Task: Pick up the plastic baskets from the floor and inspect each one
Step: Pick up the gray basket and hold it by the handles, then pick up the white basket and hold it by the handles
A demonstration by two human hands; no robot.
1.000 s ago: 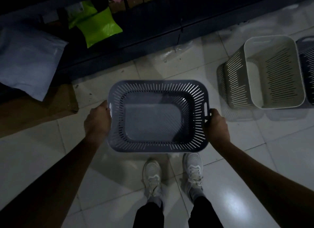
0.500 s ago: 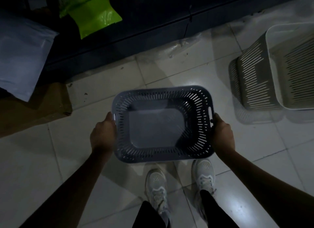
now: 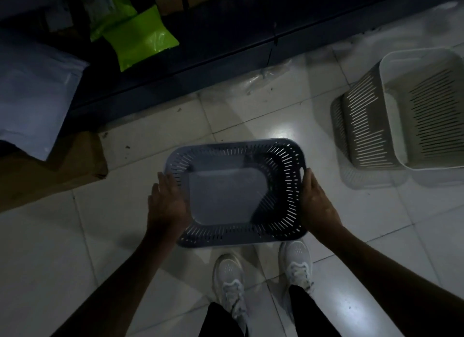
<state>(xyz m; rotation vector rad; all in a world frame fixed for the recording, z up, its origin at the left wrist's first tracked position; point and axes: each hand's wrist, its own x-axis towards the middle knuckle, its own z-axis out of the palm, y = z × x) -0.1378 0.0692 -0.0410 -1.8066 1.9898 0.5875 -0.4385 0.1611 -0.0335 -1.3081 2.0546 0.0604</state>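
Between the hands [image 3: 236, 198], grey basket [image 3: 236, 193] now tilted, left hand [image 3: 167, 203] shifted flat onto the rim, right hand [image 3: 317, 201] gripping: inspection underway.

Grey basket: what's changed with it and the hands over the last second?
The left hand has shifted from gripping the rim's end to lying flatter over the grey basket near its left edge, and the basket has tipped, its right wall showing more. The right hand still grips the right rim. The white basket remains on the floor.
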